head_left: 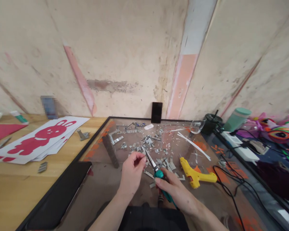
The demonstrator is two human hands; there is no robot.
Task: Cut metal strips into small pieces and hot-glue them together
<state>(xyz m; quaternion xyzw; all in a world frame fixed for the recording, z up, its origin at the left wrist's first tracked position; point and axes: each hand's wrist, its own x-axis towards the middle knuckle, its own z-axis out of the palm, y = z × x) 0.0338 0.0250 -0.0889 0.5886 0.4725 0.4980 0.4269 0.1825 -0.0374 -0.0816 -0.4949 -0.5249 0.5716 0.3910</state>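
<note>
In the head view my right hand (pixel 174 189) is wrapped round long-nose pliers (pixel 156 169) with teal handles. Their slim metal tips point away from me and to the left, over the scattered grey metal pieces (pixel 146 141). Just left of the tips, my left hand (pixel 133 171) is closed, thumb and forefinger pinched together. Whatever lies in that pinch is too small or too hidden to make out. More flat grey strips (pixel 169 164) lie under and beyond the pliers on the glass-topped table (pixel 103 186).
A yellow glue gun (pixel 197 175) lies to the right, near black cables (pixel 231 189). Behind stand a phone (pixel 156 112), a dark cup (pixel 210 123) and a green bottle (pixel 237 119). At left are rabbit-print papers (pixel 44 136) and a black slab (pixel 62 192). A white power strip (pixel 239 147) sits far right.
</note>
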